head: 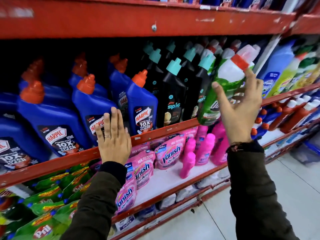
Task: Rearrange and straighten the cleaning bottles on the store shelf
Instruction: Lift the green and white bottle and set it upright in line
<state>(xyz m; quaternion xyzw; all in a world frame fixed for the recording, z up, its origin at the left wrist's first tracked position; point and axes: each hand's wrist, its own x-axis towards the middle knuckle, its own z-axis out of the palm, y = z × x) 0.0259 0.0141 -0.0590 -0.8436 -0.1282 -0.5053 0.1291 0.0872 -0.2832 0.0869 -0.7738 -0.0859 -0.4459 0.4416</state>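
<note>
Holding a green bottle (223,87) around its middle, the right hand (240,108) has thumb and fingers spread over the label, index fingertip up beside the red band under the white cap. That bottle leans, long axis tilted with the cap up and away to the right of the hand, base hanging over the red shelf lip (173,129) and apparently not seated on the shelf. Just left of this hand stand the black bottles (173,94) with teal caps, touching or nearly touching the green one (motion blur hides the exact gap). The left hand (113,135) lies flat and unclenched, gripping nothing, palm against a blue Harpic bottle (93,110) and the lip below it. Judging by this, the right hand is nearer the job: tipping the green bottle upright, with the black row and the shelf above crowding its cap
</note>
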